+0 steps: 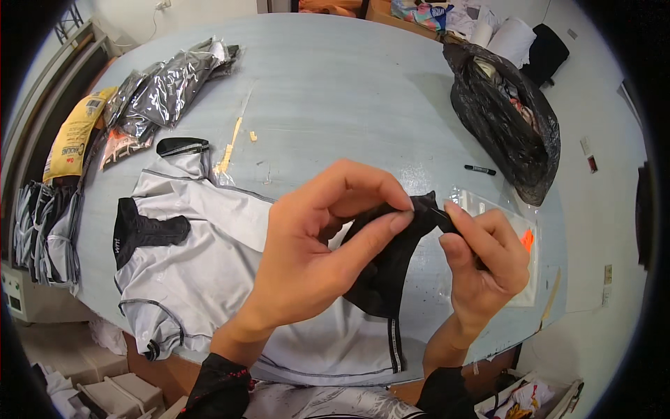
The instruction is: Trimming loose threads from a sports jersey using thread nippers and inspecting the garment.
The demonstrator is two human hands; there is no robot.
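A light grey garment (202,241) with a black collar and dark seams lies spread on the table, its collar to the left. My left hand (314,244) is closed, pinching the edge of the garment's black fabric part (380,276) between thumb and forefinger and lifting it off the table. Close beside that pinch, my right hand (488,258) is closed around a small dark pointed tool (444,221). Its thin tip reaches the black fabric's edge; most of it is hidden in my fingers, so its kind cannot be made out.
On the pale blue table (335,77), a full black plastic bag (502,119) stands at right, near a black marker (480,170). A clear plastic bag (527,279) lies by my right hand. At left are packaged dark garments (164,94), a yellow bag (77,136) and folded garments (49,230).
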